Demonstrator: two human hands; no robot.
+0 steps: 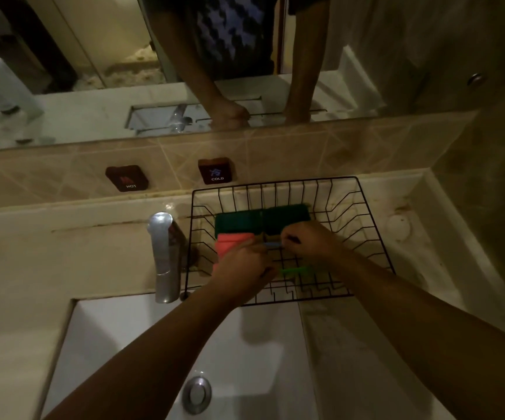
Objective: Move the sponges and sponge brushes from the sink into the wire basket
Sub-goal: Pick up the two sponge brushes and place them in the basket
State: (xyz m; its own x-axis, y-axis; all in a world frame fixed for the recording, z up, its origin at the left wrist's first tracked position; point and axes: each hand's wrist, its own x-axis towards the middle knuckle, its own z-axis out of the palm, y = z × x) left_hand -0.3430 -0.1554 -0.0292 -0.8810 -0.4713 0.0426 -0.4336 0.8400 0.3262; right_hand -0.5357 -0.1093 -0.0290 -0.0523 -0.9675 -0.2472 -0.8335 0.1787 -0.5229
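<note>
Dim light, view down over a bathroom sink [99,334] and the tabletop [17,253] around it.

Wire basket [366,213] on the tabletop behind the sink's right half, just right of the chrome tap [166,256], near edge overhanging the basin slightly.

Already in the basket: two dark green sponges [263,219] side by side along the far part, touching; one pink sponge [233,245] just in front of the left green one, partly hidden by the left hand.

Both hands inside the basket. Left hand [242,268] curled low over the wires beside the pink sponge; fingers bent, grip not readable, cannot tell what, if anything, is held. Right hand [311,241] pinched on a thin blue handle [272,244], likely a sponge brush, lying crosswise between the two hands. Second thin piece, bright green handle [296,270], lying in the basket just below the hands; head of either brush not visible.

Sink basin: white, drain plug [197,394] visible, no sponge or brush seen in the uncovered part. Forearms cover some of the basin, so a leftover item cannot be ruled out.

Judgement: task near its end. Sponges placed, brushes being laid down or straightened. Left to do: release the blue brush, withdraw hands, check the basin under the arms.

HOT and COLD plates [217,170] on the tiled wall, mirror [63,86] above.
</note>
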